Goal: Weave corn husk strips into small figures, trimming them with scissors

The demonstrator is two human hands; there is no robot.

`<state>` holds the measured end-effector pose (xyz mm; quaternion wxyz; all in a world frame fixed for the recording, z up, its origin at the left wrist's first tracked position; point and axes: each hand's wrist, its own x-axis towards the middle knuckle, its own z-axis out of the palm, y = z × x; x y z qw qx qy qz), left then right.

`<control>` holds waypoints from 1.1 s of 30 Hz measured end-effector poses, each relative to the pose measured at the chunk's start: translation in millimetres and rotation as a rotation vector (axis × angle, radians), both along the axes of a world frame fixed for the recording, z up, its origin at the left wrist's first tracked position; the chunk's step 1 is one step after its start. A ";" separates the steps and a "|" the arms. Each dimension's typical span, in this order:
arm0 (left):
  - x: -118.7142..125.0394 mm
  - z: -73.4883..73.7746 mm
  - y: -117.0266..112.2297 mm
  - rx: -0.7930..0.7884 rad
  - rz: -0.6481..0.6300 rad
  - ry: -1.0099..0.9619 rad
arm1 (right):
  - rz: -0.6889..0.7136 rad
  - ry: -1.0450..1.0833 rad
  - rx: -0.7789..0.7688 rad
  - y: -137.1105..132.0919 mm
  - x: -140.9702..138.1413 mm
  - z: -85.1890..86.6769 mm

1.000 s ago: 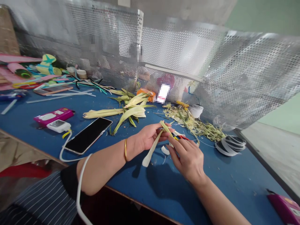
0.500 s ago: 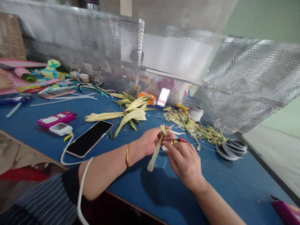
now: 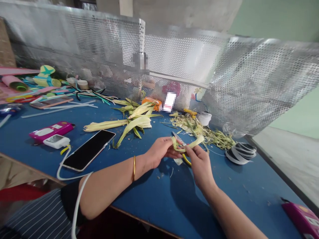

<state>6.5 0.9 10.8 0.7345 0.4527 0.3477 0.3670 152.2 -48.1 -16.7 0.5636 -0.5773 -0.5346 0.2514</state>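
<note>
A: Where's the husk strip (image 3: 193,144)?

B: Held above the counter (image 3: 159,199), between its near and far edges. It bends in a loop at the left hand (image 3: 160,152) and widens toward the right hand (image 3: 201,163).

A: And the grip on each side?

B: Left grip: thumb and fingers clamped on the looped end. Right grip: thumb and fingertips pinched together on the strip, just short of its broad tail.

A: What's just changed?

B: Half a second ago that tail hung toward the near edge, with the right fingers beside it. Now it's lifted, pointing right. I'd judge that 2 holds give better control: the loop can be tightened or slackened without the tail swinging loose.

A: Anything close underneath?

B: What look like yellow-handled scissors (image 3: 186,160), partly hidden by the hands; I can't tell whether they touch the strip. I'd say the blades are near enough to snag it.

A: Further out?

B: Larger husks (image 3: 139,123) toward the far edge, shredded scraps (image 3: 199,129) to their right, a black-and-white roll (image 3: 240,154) near the right edge. A phone (image 3: 89,151) lies by the near edge, left of the hands.
</note>
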 end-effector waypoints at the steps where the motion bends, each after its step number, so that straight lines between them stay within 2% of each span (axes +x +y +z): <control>1: 0.0 0.1 -0.1 0.024 0.008 0.032 | 0.038 0.036 -0.039 1.8 0.1 -2.0; 6: -1.5 0.5 -0.6 0.104 -0.002 0.129 | 0.127 0.012 -0.039 5.7 1.8 -3.0; 11: -2.1 -0.9 -1.4 0.072 -0.137 0.002 | 0.098 -0.015 -0.041 4.6 1.7 -1.4; 13: -1.6 -2.3 -1.0 0.036 -0.150 -0.021 | 0.075 0.001 -0.045 3.4 -0.1 -1.4; 17: -0.6 -5.4 0.5 0.029 -0.152 -0.005 | 0.002 -0.024 -0.058 2.1 -3.2 -0.5; 22: 0.4 -8.0 0.6 0.030 -0.102 0.067 | -0.022 -0.005 -0.095 4.2 -2.6 -1.0; 28: 1.4 -1.6 -2.6 0.066 0.007 0.201 | -0.038 -0.052 -0.057 2.0 -3.2 -0.3; 33: -0.4 3.2 -2.0 0.019 -0.064 0.096 | -0.015 0.090 -0.093 -1.1 -7.2 8.5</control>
